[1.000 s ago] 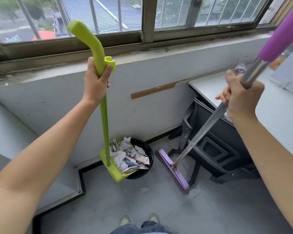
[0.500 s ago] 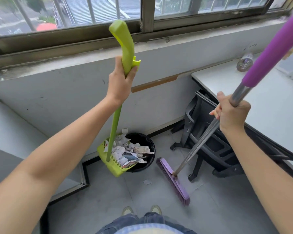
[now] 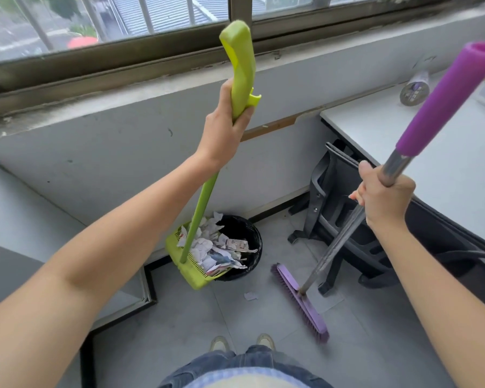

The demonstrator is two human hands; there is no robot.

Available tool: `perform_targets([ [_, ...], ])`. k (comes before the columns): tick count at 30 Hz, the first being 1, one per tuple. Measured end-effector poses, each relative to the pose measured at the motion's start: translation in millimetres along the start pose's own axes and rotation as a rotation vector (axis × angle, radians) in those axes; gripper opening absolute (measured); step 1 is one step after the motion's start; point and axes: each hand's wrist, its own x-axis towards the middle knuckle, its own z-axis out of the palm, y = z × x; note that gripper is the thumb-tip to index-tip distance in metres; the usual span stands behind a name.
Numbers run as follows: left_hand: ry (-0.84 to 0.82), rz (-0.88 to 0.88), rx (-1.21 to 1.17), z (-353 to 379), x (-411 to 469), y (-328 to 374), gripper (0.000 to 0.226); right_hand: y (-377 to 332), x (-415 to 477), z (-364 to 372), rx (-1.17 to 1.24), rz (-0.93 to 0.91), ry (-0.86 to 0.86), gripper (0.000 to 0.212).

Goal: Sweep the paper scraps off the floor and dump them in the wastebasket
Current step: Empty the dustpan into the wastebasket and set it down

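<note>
Head: one dustpan [image 3: 193, 280], one broom [image 3: 301, 303], one wastebasket [image 3: 254, 261]

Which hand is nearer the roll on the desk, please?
Right. The right hand, on the broom, is just before the roll; the left hand, on the dustpan, far left.

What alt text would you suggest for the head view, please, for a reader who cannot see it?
A person's left hand holds a long-handled green dustpan, full of paper scraps, tipped toward a black wastebasket below a window. The right hand grips a purple broom resting on the grey floor, where one scrap lies.
</note>
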Motion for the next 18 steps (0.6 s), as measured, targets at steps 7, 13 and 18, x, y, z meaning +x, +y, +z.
perform_targets([
  [7, -0.037, 0.019, -0.007, 10.5, 1.0, 13.8, 0.044, 8.9, 2.1, -3.5, -0.041, -0.043, -0.007, 0.051],
  [13, -0.016, 0.034, -0.013, 13.9, 4.5, 12.1, 0.044, 11.6, 1.3, -5.9, -0.079, -0.072, -0.009, 0.045],
  [18, -0.023, 0.102, -0.001, 17.3, 0.4, 10.6, 0.044, 22.0, -6.2, -8.6, -0.105, -0.024, 0.005, 0.046],
])
